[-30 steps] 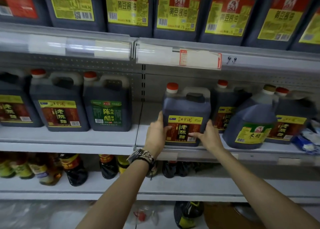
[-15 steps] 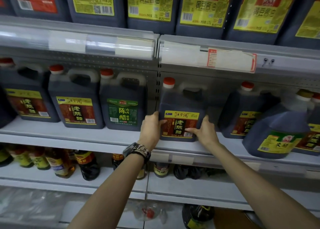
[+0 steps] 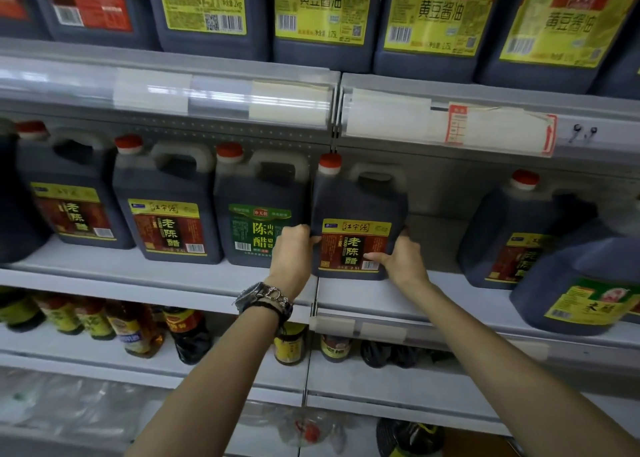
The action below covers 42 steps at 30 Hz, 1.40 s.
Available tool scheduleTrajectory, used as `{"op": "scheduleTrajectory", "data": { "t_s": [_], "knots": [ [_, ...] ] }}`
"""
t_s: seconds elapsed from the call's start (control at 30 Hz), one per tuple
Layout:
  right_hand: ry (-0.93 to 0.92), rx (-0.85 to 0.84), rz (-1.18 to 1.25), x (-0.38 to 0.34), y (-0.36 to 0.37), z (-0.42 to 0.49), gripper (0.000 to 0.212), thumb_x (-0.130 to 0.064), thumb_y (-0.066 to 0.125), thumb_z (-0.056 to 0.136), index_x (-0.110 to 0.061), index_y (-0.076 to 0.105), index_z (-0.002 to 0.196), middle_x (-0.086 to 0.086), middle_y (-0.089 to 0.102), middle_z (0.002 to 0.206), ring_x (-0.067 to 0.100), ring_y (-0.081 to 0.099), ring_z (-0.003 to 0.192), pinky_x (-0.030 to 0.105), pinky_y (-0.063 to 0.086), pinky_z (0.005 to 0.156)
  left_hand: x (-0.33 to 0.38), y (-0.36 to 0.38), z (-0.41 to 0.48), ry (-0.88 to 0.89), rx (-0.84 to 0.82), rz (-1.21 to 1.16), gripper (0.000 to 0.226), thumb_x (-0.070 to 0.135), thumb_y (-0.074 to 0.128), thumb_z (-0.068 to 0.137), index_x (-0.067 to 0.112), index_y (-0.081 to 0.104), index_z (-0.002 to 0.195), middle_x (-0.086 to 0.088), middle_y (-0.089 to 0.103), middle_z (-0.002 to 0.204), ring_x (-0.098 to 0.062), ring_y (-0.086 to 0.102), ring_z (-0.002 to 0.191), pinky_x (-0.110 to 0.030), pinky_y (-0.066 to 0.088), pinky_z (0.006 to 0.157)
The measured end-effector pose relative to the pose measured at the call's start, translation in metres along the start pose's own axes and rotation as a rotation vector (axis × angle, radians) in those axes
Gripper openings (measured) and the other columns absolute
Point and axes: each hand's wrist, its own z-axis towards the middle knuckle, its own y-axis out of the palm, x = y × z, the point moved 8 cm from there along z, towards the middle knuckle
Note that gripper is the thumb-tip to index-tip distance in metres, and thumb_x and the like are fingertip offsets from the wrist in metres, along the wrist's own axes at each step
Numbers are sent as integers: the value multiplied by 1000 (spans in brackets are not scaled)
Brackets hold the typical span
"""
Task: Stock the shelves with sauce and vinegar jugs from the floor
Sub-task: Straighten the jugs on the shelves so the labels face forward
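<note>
Both hands (image 3: 346, 252) gripping vinegar jug (image 3: 358, 221), upright on shelf (image 3: 433, 294)

A shop aisle, seen close up. Grey metal shelves (image 3: 166, 283) run in tiers across the whole view, each front edge fitted with a clear plastic price rail (image 3: 221, 96) holding white paper slips and one red-and-white price ticket (image 3: 457, 122). Dark vinegar jugs (image 3: 169, 228) with red caps stand side by side on the middle tier. Larger soy sauce jugs (image 3: 320, 6) line the tier above, their yellow labels printed with a barcode (image 3: 287, 22) each. Small sauce bottles (image 3: 138, 332) crowd the tier below.
</note>
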Motion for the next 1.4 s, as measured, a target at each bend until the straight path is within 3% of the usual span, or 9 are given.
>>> {"op": "scheduleTrajectory", "data": {
  "t_s": [0.13,0.33,0.43,0.67,1.13,1.23,1.4],
  "knots": [
    [-12,-20,-21,1,4,3,49,-21,75,77,-2,49,114,15,63,114,28,61,104,36,51,87,0,-1,-1,-2,-13,0,24,16,55,94,-5,60,83,-25,64,86,-41,64,81,-47,57,72],
    [2,-103,-46,3,2,-2,48,-20,70,83,-4,44,120,13,57,124,28,55,116,37,46,95,9,1,-17,59,-36,300,37,35,44,99,5,63,90,-13,67,87,-33,66,80,-38,53,70],
    [36,-97,-119,16,-4,-10,43,-21,64,88,-7,44,123,12,57,124,27,56,112,39,47,93,15,10,-25,118,-58,404,36,37,38,100,13,65,99,-7,70,89,-30,66,84,-35,51,68],
    [48,73,-181,41,-39,-48,13,-19,53,93,-16,63,101,4,65,110,21,57,106,36,47,89,42,52,-50,264,-177,353,26,30,39,98,16,61,99,-5,71,91,-29,65,86,-37,53,71],
    [61,317,-222,107,-170,-88,12,-13,57,90,-11,67,97,8,69,101,27,61,98,37,49,83,145,144,-75,429,-314,350,30,32,41,96,17,66,100,-6,72,96,-31,64,92,-36,52,76],
    [25,360,-300,114,-199,-91,16,-21,56,92,-11,64,103,6,66,103,25,59,96,33,46,78,176,164,-80,454,-333,339,28,30,41,96,17,65,102,-7,70,101,-32,63,95,-35,50,76],
    [-20,526,-332,138,-255,-92,39,-41,62,86,-13,52,112,7,52,112,23,52,104,45,48,83,233,194,-87,526,-321,265,28,35,47,95,16,51,116,-8,64,111,-34,60,101,-37,46,75]
  ]
}}
